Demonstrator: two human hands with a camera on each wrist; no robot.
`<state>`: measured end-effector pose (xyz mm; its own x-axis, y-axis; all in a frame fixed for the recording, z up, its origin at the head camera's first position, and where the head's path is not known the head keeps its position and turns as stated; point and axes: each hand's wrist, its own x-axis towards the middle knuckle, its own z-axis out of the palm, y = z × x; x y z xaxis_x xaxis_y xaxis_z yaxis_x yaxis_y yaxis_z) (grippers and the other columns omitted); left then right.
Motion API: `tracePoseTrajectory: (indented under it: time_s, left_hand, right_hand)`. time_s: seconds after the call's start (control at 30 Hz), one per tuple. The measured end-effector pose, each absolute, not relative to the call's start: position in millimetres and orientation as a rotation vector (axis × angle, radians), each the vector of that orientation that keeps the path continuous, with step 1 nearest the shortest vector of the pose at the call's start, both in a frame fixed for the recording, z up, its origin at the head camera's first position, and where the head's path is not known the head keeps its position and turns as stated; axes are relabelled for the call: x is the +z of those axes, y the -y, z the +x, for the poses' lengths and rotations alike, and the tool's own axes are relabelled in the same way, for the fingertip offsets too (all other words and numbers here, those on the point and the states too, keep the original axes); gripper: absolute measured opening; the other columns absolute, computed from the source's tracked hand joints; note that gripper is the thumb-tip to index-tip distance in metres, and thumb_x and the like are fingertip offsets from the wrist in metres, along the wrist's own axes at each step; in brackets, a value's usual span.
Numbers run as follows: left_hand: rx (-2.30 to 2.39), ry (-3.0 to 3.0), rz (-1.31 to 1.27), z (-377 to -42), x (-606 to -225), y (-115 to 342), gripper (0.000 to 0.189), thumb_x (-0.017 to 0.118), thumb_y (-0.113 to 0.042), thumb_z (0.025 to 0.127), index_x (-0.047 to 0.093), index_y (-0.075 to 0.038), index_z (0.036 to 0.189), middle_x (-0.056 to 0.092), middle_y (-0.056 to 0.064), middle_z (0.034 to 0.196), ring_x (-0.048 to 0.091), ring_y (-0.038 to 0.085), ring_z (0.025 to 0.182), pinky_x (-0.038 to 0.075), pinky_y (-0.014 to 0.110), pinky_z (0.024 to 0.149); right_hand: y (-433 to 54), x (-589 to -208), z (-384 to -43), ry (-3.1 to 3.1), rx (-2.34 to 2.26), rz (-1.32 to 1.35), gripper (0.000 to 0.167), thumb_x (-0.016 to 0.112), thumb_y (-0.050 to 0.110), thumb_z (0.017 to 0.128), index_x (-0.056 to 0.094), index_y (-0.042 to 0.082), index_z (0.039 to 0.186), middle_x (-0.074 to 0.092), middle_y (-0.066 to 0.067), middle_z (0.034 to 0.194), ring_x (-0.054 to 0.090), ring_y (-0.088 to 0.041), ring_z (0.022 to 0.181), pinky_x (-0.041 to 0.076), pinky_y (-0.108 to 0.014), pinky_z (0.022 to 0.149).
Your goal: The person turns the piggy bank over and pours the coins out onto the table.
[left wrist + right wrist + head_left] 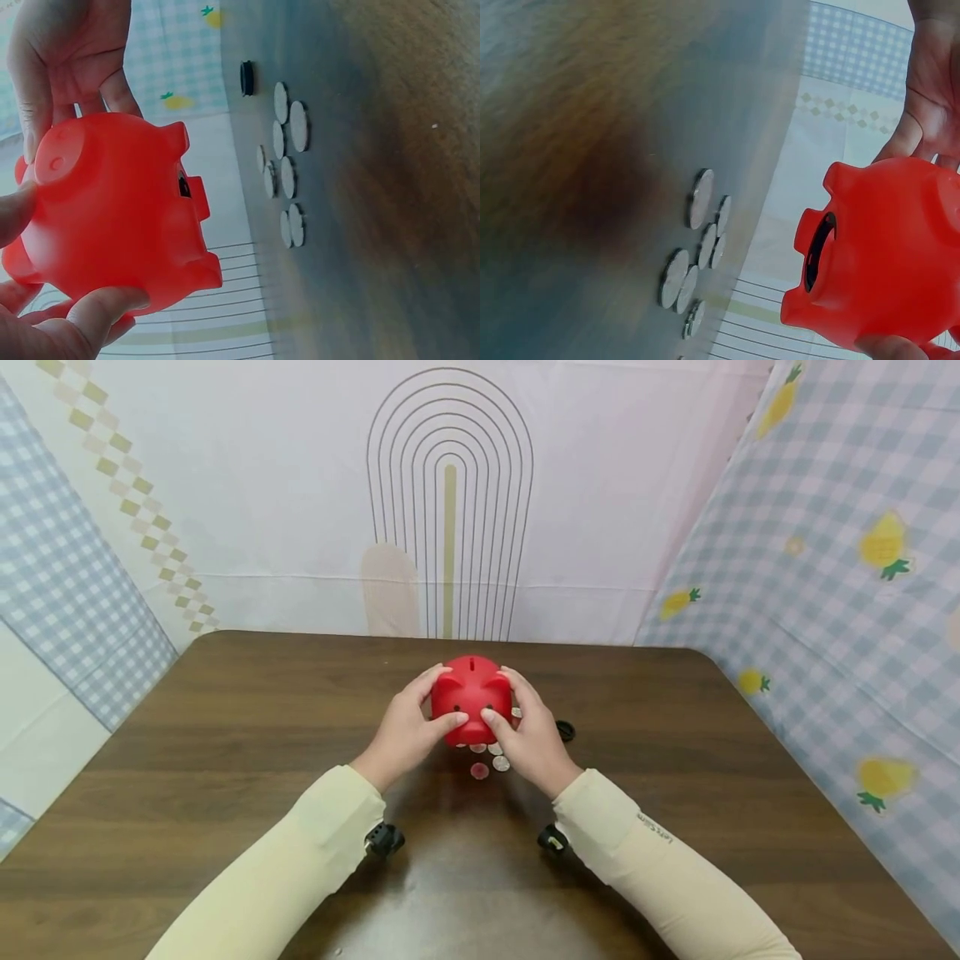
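A red piggy bank (472, 693) is held up between both hands, its snout toward me and the coin slot on top. My left hand (405, 731) grips its left side, thumb near the snout. On the opposite side my right hand (531, 735) grips it the same way. Both wrist views show the bank raised off the table, feet down. A dark-edged round hole (819, 251) is visible in its belly. Below it several silver coins (289, 178) lie on the table, some overlapping; the bank partly hides them in the head view.
A round black plug (566, 731) lies on the brown wooden table (300, 693), just right of the right hand. Patterned cloth (600, 485) hangs behind the table's far edge, and checked cloth (825, 610) hangs along the right side.
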<state>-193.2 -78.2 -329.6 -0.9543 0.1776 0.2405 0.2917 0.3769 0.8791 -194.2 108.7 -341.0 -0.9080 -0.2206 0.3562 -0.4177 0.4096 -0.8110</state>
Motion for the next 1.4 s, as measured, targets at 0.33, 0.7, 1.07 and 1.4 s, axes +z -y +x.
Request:
tracePoseTrajectory:
  time_s: [0.33, 0.7, 1.07, 1.4]
  left_hand:
    - [-1.606, 2.566, -0.384, -193.4, -331.1, 82.5, 0.07, 0.075, -0.013, 0.083, 0.041, -0.009, 0.145, 0.045, 0.01, 0.146, 0.046, 0.03, 0.13, 0.05, 0.043, 0.094]
    - [-1.606, 2.572, -0.375, -197.1, -335.0, 96.0, 0.07, 0.074, -0.013, 0.084, 0.04, -0.009, 0.146, 0.046, 0.012, 0.144, 0.045, 0.032, 0.13, 0.05, 0.045, 0.094]
    - [-1.62, 2.579, -0.361, -196.9, -338.8, 109.4, 0.071, 0.074, -0.014, 0.084, 0.04, -0.009, 0.146, 0.046, 0.012, 0.144, 0.045, 0.033, 0.131, 0.049, 0.045, 0.095]
    - [-1.613, 2.589, -0.346, -200.1, -341.4, 121.7, 0.069, 0.073, -0.014, 0.086, 0.04, -0.008, 0.146, 0.045, 0.013, 0.146, 0.043, 0.035, 0.133, 0.047, 0.046, 0.098]
  right_hand:
    - [-102.8, -341.2, -195.1, 2.5, 1.523, 0.536, 0.061, 0.067, 0.01, 0.09, 0.039, 0.007, 0.145, 0.039, -0.009, 0.149, 0.048, -0.03, 0.125, 0.052, -0.045, 0.092]
    - [-90.7, -341.5, -201.3, 2.531, 1.592, 0.51, 0.061, 0.067, 0.011, 0.09, 0.039, 0.009, 0.144, 0.04, -0.007, 0.148, 0.047, -0.028, 0.127, 0.052, -0.043, 0.091]
    - [-78.4, -345.0, -204.3, 2.545, 1.648, 0.477, 0.062, 0.069, 0.014, 0.089, 0.041, 0.012, 0.144, 0.044, -0.006, 0.144, 0.048, -0.026, 0.124, 0.055, -0.041, 0.087]
    - [-67.2, -346.5, -208.5, 2.542, 1.701, 0.489, 0.062, 0.068, 0.013, 0.089, 0.04, 0.01, 0.145, 0.043, -0.008, 0.145, 0.049, -0.028, 0.124, 0.055, -0.042, 0.086]
